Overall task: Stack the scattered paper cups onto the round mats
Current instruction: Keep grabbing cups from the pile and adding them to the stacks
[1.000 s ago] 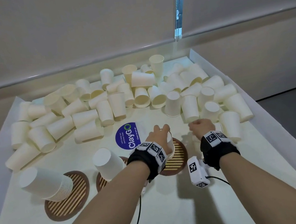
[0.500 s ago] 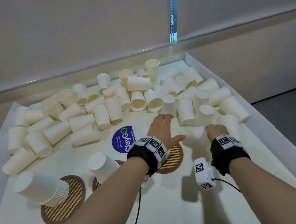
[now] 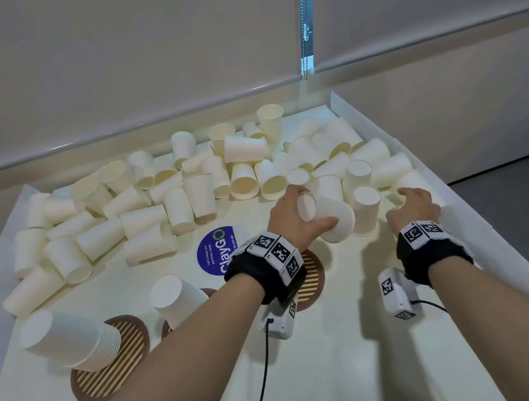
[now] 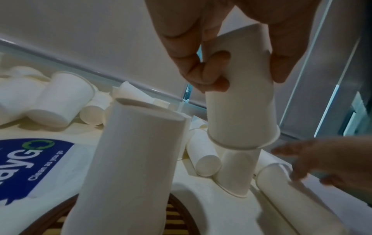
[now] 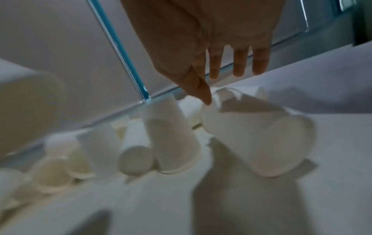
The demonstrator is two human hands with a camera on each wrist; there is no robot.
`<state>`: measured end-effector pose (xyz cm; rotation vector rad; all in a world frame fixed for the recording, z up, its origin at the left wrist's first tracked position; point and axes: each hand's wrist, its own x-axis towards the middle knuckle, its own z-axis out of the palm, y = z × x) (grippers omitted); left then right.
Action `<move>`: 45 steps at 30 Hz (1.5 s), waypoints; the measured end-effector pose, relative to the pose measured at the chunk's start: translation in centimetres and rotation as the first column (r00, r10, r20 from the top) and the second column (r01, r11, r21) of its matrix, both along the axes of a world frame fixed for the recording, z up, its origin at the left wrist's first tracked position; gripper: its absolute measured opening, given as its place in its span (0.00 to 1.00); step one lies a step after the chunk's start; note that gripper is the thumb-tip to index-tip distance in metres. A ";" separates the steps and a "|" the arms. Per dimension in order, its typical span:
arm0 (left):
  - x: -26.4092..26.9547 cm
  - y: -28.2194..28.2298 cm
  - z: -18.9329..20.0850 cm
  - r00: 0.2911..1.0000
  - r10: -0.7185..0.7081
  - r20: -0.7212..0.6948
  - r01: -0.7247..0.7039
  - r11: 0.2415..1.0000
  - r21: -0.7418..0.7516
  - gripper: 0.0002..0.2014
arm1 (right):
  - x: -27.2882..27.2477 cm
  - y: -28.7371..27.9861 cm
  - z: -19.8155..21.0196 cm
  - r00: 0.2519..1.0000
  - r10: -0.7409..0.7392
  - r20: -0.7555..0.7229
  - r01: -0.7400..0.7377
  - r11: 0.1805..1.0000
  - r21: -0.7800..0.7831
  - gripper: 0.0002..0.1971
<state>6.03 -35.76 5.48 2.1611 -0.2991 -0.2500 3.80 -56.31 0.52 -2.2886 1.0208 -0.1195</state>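
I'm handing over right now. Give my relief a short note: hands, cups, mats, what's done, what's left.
Left hand grips one upside-down cup, lifted above the right mat.
Right hand is open, reaching for a lying cup by the right wall.
Done: tall stack on the left mat; shorter stacks on the middle and right mats.
Left: the large pile at the back is unstacked.

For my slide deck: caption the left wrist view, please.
Left hand lifts an upturned paper cup beside the stack on the round mat.
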 end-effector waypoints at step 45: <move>0.3 4.8 -3.4 0.958 -0.271 -0.096 0.271 0.741 0.614 0.25 | 2.5 4.1 1.1 0.981 -0.108 0.163 0.087 0.987 0.134 0.35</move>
